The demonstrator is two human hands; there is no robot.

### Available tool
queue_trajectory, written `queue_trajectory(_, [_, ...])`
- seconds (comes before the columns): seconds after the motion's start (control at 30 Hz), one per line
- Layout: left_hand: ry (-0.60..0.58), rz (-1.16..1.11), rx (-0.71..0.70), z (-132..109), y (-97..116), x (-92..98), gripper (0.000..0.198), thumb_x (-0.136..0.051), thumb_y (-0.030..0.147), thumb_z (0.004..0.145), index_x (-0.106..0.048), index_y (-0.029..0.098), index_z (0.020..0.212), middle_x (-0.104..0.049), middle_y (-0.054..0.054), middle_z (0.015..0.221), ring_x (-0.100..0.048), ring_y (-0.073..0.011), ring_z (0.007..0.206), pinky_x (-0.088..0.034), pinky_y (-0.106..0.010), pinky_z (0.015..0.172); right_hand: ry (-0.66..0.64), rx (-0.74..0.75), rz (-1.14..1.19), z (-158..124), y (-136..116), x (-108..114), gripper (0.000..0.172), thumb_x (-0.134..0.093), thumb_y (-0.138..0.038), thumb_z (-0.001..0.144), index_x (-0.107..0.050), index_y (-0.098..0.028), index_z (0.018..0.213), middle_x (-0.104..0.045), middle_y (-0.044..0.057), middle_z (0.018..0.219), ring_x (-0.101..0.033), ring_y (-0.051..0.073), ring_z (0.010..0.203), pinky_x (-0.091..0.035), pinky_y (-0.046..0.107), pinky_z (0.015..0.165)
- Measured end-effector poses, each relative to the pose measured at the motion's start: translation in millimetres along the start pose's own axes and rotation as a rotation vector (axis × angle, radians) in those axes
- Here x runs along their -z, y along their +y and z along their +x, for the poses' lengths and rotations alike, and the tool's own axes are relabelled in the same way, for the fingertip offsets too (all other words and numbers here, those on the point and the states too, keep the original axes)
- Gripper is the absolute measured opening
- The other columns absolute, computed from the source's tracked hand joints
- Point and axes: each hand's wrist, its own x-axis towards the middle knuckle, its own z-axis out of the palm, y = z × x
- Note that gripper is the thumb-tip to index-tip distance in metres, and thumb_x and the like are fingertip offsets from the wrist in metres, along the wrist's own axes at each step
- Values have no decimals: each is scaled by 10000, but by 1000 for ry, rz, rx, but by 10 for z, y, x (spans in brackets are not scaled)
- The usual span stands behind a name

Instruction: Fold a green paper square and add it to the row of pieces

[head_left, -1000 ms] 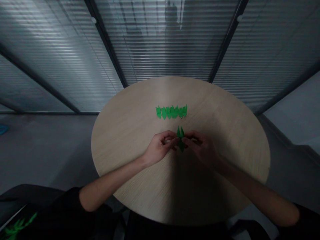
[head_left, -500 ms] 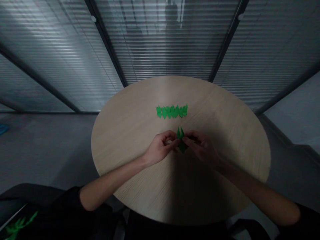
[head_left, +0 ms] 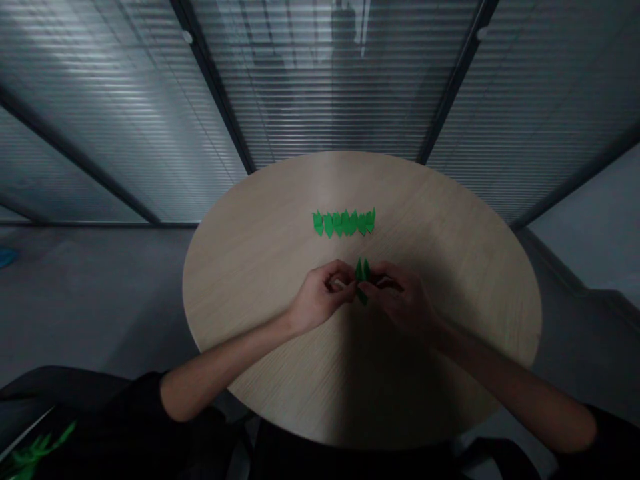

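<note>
Between my two hands is a small folded green paper piece (head_left: 363, 297), with two pointed tips standing up at its top. My left hand (head_left: 324, 293) pinches it from the left with thumb and forefinger. From the right, my right hand (head_left: 400, 293) grips the same piece, its thumb across the front, hiding part of the middle. Beyond the hands, several similar green folded pieces (head_left: 345, 223) lie side by side in a row on the round wooden table (head_left: 250, 267).
Blinds (head_left: 320, 107) in dark frames stand behind the table's far edge. At the lower left, more green pieces (head_left: 37, 453) lie on something dark beside a chair. A blue object (head_left: 7, 257) is on the floor at far left.
The held green piece looks narrower and its tips sit slightly lower and more parallel. My right thumb has moved a little down and left across it.
</note>
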Motion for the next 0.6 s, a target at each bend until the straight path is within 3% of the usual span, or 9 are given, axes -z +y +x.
queue_trajectory(0.43, [-39,-143,14,21,31,-18,281,-775,386,859,-641,141,894,-671,-19,737,-658,-123,631,-590,-242,617,28,-109,152,0,3,5,195,-736,-388,891,-699,-219,803,-703,-1,749,-691,159,680,-588,284,642])
queue_trajectory(0.6, [-15,-59,-24,5,30,-5,246,-739,360,892,-657,133,939,-695,-47,800,-666,-135,664,-578,-245,615,12,-117,174,23,-19,3,126,-725,-330,886,-729,-212,842,-724,10,775,-704,158,705,-591,283,671])
